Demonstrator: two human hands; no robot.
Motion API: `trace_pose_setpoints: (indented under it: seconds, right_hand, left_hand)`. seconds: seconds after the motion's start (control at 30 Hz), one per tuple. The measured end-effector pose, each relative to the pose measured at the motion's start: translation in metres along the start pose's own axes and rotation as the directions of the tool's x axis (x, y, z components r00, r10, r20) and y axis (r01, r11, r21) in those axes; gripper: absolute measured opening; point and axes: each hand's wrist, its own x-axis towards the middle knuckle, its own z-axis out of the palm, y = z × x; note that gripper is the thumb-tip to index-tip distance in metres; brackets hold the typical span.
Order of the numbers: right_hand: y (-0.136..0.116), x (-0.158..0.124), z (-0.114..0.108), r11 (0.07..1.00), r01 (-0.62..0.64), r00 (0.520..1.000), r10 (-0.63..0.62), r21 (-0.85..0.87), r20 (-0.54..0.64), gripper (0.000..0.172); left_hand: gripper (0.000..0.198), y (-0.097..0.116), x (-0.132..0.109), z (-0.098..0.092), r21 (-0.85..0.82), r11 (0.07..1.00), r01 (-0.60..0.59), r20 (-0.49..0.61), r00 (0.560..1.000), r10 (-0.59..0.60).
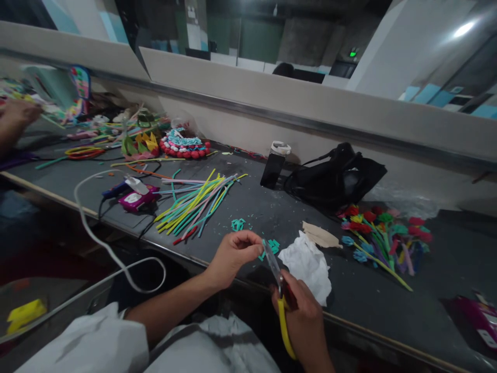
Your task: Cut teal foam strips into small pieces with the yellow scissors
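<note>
Scissors with yellow handles (286, 329) are in my right hand (305, 316), blades pointing up and to the left. My left hand (235, 255) pinches a small teal piece (264, 242) at the blade tips; most of it is hidden by the fingers. Just behind the blades lies a small pile of cut teal bits (273, 246). A second little heap of teal bits (238, 224) sits farther left. To the right of the blades is a crumpled white cloth or tissue (308, 267).
Colourful pipe cleaners (198, 204) lie left of centre, beside a purple device (137, 198) with a white cable. A phone (272, 170) leans at the back next to a black bag (337, 176). Fuzzy flowers (382, 233) lie right. Another person's hand (19, 114) is far left.
</note>
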Motion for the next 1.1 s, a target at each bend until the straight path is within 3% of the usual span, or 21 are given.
trace_pose_setpoints:
  seconds: [1.1]
  right_hand:
    - [0.0049,-0.0051,0.0002,1.000,0.009,1.000,-0.010,-0.021,-0.026,0.028]
  left_hand:
    - [0.016,0.0042,0.0016,-0.0002,0.052,0.999,0.013,0.006,1.000,-0.014]
